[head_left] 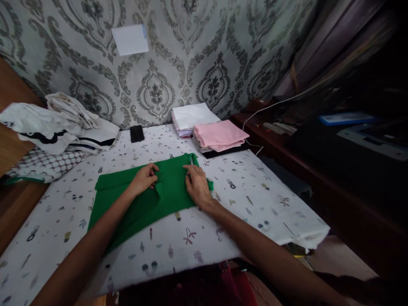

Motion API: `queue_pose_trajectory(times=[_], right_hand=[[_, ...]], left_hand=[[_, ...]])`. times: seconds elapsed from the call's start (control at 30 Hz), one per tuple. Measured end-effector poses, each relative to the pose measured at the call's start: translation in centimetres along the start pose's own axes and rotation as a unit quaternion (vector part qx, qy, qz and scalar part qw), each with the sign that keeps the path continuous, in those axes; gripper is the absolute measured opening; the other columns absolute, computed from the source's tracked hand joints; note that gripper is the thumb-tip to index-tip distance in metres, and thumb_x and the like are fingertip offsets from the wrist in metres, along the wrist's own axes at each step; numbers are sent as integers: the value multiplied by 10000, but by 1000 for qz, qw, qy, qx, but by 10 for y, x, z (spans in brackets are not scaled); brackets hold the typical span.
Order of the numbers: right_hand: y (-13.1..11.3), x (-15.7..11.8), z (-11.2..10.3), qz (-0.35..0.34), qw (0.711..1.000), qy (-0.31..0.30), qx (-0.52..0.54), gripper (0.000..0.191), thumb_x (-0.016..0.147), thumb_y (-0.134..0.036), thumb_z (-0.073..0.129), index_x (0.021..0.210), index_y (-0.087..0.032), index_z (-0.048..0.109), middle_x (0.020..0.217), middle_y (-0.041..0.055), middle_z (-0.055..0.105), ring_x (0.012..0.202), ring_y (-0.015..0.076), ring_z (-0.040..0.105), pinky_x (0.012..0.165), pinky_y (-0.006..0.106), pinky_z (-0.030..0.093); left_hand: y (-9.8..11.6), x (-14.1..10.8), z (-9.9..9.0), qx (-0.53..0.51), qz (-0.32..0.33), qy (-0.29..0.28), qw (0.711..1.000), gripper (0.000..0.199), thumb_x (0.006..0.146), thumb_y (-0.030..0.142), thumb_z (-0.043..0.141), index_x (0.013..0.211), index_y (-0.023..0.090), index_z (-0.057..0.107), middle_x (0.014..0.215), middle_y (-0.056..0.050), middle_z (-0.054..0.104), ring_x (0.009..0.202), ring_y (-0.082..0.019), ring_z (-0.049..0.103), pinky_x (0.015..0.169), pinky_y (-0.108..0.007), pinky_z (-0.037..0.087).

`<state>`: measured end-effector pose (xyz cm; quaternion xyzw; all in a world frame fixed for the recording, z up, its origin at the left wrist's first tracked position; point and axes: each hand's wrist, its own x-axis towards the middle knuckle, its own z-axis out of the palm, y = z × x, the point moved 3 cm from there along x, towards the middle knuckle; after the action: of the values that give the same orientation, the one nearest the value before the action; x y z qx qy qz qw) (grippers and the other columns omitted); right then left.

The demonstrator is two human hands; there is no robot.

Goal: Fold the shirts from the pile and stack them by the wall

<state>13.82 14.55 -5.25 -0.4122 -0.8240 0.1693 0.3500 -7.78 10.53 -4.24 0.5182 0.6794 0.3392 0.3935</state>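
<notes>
A green cloth (168, 187) lies partly folded on the table, with a fold along its far edge and a crease near its middle. My left hand (145, 179) is on the cloth's upper middle, fingers curled and closed on a bit of the fabric beside the crease. Over the cloth's right end rests my right hand (196, 185), its fingers stretched out and the thumb apart. The hand and wrist hide part of that end.
A printed white sheet (255, 191) covers the table. Crumpled white clothes (63, 123) lie at the far left, near a black phone (137, 134). At the back are stacks of folded white cloth (194, 115) and pink cloth (219, 134). A white cable (280, 102) runs behind on the right.
</notes>
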Motion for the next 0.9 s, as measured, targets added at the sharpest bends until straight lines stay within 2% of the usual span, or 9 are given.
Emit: queue_pose_trajectory(times=[0.2,0.3,0.4,0.5,0.6,0.73,0.8,0.9], right_hand=[[3,1,-1,5,1000,-4,-19,380,864,-105,432,1185,-206,608,1070,127,614,1022,298,553,894,492,476],[-8,1,-7,-9,998,8,-57,332,888,-141,459,1167,-190,632,1145,156,606,1089,325,541,912,525,471],[-30,-3,-7,-129,989,-17,-62,324,954,-198,435,1216,-182,626,1336,163,566,1255,320,494,1015,525,440],[-41,-11,7,-251,959,-111,-68,407,984,-298,464,1361,-164,539,1484,156,482,1400,299,401,1122,513,381],[-34,-18,23,-256,948,-163,-96,501,977,-381,506,1429,-167,478,1506,165,467,1424,310,388,1143,541,364],[-27,-19,31,-246,952,-161,-88,453,997,-358,456,1414,-188,500,1511,160,462,1433,306,378,1146,556,357],[-31,-15,32,-250,952,-161,-77,420,1003,-301,413,1398,-198,516,1499,149,476,1424,299,390,1137,561,359],[-39,-3,35,-249,950,-175,-70,410,979,-229,399,1361,-187,543,1456,155,508,1365,306,448,1084,550,401]], left_hand=[[5,-3,-3,93,25,-11,995,272,746,117,498,1000,212,502,723,63,489,521,-90,526,464,-199,438],[15,-15,-3,225,73,33,971,209,819,160,517,1020,212,543,763,15,559,660,-155,589,584,-262,465],[28,-35,2,344,131,88,926,179,907,215,478,1059,210,572,964,-69,623,900,-229,614,741,-325,471],[31,-56,5,377,138,73,913,205,951,229,425,1094,203,570,1087,-100,607,975,-244,602,787,-336,457],[22,-82,-14,353,116,39,928,196,970,277,416,1074,210,568,1041,-77,596,885,-214,593,759,-324,444],[-3,-137,-60,265,59,-49,961,259,940,471,491,974,230,578,903,-24,599,815,-196,568,721,-297,434],[-17,-167,-77,261,9,-84,961,306,868,519,586,990,238,590,962,-28,606,869,-214,568,740,-302,439],[-33,-202,-88,297,-52,-87,949,280,807,412,644,1021,239,598,1053,-44,591,942,-237,559,785,-319,440]])
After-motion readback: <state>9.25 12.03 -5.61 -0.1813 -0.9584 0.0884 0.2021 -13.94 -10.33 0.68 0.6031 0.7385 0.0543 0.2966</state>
